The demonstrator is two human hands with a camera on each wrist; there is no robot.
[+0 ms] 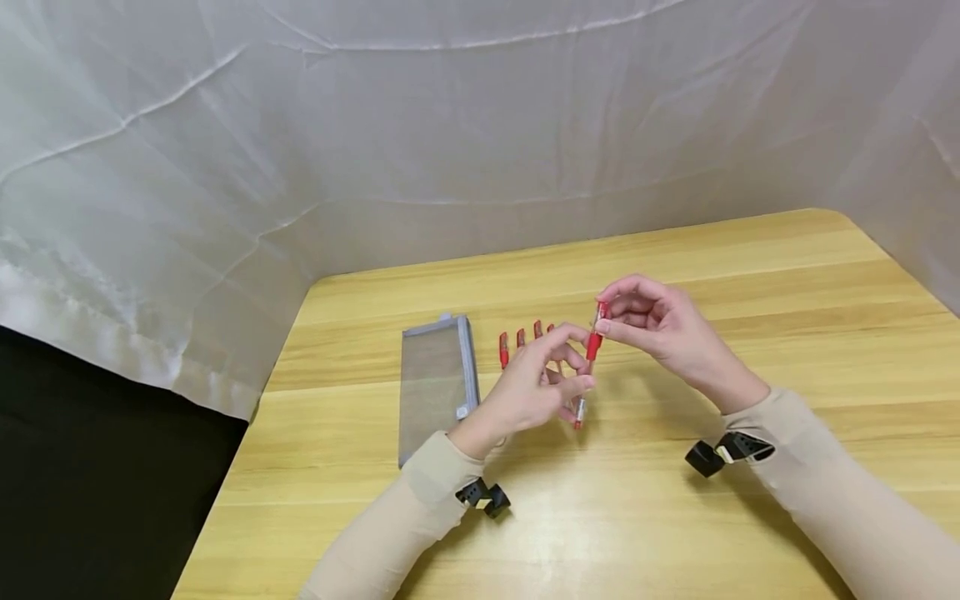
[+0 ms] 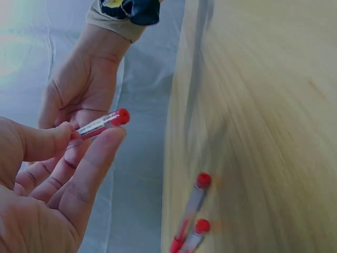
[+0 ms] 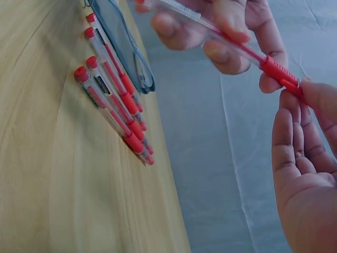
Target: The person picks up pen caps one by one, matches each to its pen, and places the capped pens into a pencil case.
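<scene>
A red gel pen [image 1: 593,348] with a clear barrel is held slanted above the wooden table [image 1: 675,517] by both hands. My left hand [image 1: 581,368] pinches the barrel between thumb and fingers. The pen's red end plug [image 2: 121,116] sticks out past the left hand [image 2: 89,138] in the left wrist view. My right hand [image 1: 604,322] pinches the upper end by the red grip section [image 3: 278,75]. In the right wrist view the right hand [image 3: 300,98] meets that red part, with the left hand [image 3: 221,31] further along the pen [image 3: 231,38].
Several more red pens [image 1: 525,340] lie side by side on the table behind the hands, also seen as a row of pens [image 3: 111,100]. A grey mesh pencil pouch [image 1: 437,379] lies to their left. White cloth [image 1: 450,125] hangs behind the table.
</scene>
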